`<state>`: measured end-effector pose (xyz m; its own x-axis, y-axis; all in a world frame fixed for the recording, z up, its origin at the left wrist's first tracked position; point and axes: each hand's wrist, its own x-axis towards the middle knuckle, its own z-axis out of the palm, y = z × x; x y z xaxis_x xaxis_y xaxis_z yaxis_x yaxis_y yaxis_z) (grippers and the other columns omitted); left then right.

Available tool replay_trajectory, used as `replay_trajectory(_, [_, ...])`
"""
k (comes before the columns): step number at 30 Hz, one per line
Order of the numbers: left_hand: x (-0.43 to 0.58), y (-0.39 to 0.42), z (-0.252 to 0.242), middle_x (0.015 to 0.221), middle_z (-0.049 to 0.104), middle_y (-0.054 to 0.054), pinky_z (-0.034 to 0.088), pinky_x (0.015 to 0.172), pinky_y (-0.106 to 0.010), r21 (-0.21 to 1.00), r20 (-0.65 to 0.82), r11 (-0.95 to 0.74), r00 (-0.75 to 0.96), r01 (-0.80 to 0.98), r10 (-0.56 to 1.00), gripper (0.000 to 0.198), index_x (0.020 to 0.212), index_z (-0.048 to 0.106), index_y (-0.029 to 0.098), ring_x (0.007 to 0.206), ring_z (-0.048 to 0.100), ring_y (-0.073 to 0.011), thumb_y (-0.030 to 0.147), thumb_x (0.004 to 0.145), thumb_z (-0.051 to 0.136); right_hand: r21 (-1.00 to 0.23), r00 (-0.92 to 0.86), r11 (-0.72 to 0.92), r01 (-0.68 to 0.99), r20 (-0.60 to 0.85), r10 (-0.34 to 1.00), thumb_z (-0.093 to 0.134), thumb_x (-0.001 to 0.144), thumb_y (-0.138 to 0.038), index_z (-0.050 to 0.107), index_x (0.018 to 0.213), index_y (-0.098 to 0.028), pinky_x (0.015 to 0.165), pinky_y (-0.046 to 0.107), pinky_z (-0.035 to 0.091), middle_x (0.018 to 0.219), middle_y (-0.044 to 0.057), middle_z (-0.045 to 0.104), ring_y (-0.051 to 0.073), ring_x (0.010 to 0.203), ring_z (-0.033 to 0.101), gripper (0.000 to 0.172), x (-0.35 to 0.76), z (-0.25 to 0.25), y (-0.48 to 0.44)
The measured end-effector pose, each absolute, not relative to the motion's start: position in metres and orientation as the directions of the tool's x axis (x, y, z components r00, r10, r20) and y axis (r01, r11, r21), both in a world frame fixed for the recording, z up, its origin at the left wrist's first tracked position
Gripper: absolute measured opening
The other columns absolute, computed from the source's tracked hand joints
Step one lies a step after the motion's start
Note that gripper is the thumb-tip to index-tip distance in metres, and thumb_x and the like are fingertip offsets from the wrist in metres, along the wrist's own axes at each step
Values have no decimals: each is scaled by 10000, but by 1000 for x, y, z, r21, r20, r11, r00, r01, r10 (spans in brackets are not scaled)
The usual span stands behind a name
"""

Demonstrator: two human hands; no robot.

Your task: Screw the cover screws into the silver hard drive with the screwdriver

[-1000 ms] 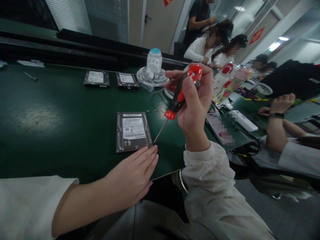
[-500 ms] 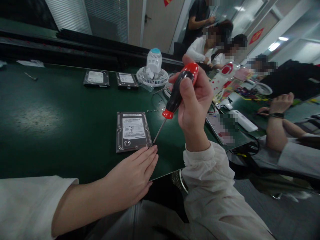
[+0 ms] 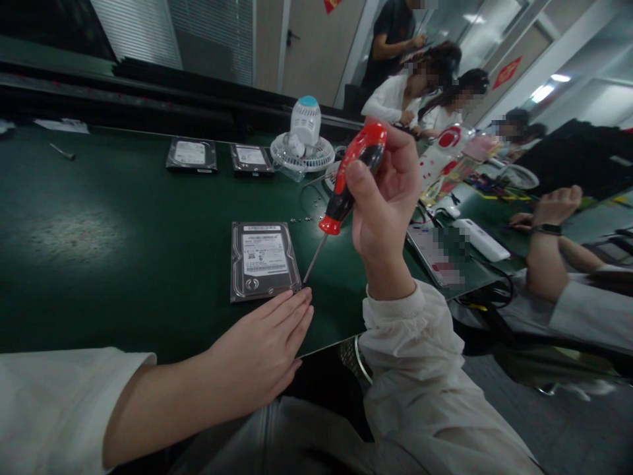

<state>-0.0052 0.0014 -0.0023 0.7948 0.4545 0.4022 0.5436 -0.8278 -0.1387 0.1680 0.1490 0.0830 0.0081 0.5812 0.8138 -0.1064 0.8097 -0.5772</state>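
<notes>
A silver hard drive (image 3: 263,260) with a white label lies flat on the green table (image 3: 123,244). My left hand (image 3: 262,353) rests flat on the table with fingers stretched out, fingertips touching the drive's near right corner. My right hand (image 3: 386,198) is wrapped round the red and black handle of a screwdriver (image 3: 346,188). The screwdriver slants down to the left and its tip meets the drive's near right corner.
Two more hard drives (image 3: 191,155) (image 3: 251,159) lie further back beside a small white fan (image 3: 302,142). Tiny screws (image 3: 307,218) are scattered behind the near drive. To the right a neighbour's arm (image 3: 544,244) rests by a white device (image 3: 482,239); other people sit beyond.
My right hand has turned the screwdriver handle in its grip, and the handle top has leaned a little to the left. The tip stays on the drive's corner; my left hand has not moved.
</notes>
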Motion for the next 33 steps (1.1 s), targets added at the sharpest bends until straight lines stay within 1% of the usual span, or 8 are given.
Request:
replay_trajectory(4, [-5,2,-2,1475,601,-262,254,1232,-436,-136,405,-829,794,543,453,615,1384,610,-54,1417,545,-356,397,967,571,-640,-98,737,-219,766,636,663,896,-416,690,1190,-382,1005,375,595,1152,-5,712,220,1121,699,297,170,84,148])
replay_trajectory(6, [-6,2,-2,1471,606,-263,257,1232,-434,-139,406,-830,796,540,450,611,1382,610,-54,1417,546,-353,396,971,567,-656,-118,714,-244,751,650,626,909,-428,626,1230,-368,933,391,624,1121,2,731,220,1026,730,327,169,84,147])
replay_trajectory(9, [-5,1,-1,1461,613,-266,267,1228,-430,-137,408,-829,794,542,452,605,1370,620,-54,1409,555,-351,400,974,563,-639,-103,730,-242,765,635,657,917,-455,550,1152,-352,849,368,635,1094,-17,747,182,885,737,278,165,83,146])
replay_trajectory(14, [-5,1,-1,1459,618,-258,285,1221,-428,-142,408,-827,794,543,451,595,1370,621,-52,1407,557,-347,393,984,545,-618,-52,754,-224,780,623,763,860,-361,532,1061,-369,839,312,619,1074,-62,746,168,1060,732,307,162,83,144])
replay_trajectory(20, [-5,1,-1,1462,613,-265,272,1223,-435,-138,406,-828,793,544,454,602,1369,621,-53,1408,555,-352,398,976,558,-656,-143,700,-282,750,646,563,943,-456,498,1081,-324,824,352,595,1054,-21,762,168,840,732,202,168,84,144])
replay_trajectory(25, [-5,1,-2,1457,622,-252,276,1218,-426,-147,418,-821,787,551,454,601,1367,627,-40,1401,563,-341,407,972,559,-649,-15,755,-98,759,651,706,871,-522,526,1026,-365,783,327,585,941,-49,630,150,749,654,285,166,85,143])
replay_trajectory(29, [-5,1,-3,1463,615,-254,274,1217,-426,-147,414,-820,788,553,456,609,1368,627,-42,1403,561,-345,410,965,571,-642,-3,760,-102,764,645,701,865,-509,675,1031,-374,950,355,609,995,-21,650,173,935,690,215,168,85,145])
replay_trajectory(33, [-5,1,-2,1458,616,-261,270,1215,-428,-143,419,-821,785,553,456,608,1362,631,-45,1398,565,-350,406,957,581,-675,-33,714,-183,730,682,592,899,-468,672,993,-328,1069,425,578,1032,9,687,235,1179,693,187,169,84,146])
